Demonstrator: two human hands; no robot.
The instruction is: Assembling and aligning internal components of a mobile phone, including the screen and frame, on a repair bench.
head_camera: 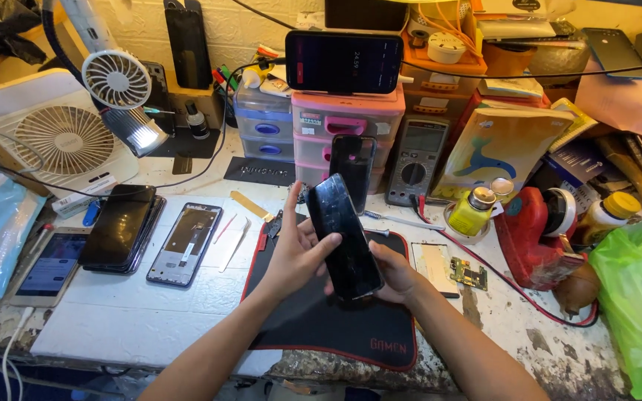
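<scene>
We hold the black phone [345, 238] over the counter [150, 312], left hand [299, 256] fingers gripping its nine-o'clock edge, right hand [395, 276] cradling beneath; likely slick, fragile glass.

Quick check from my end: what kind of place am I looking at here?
Most likely a phone repair bench. Both hands hold a black phone over a black work mat; an opened phone frame, a loose circuit board and a multimeter lie around it.
</scene>
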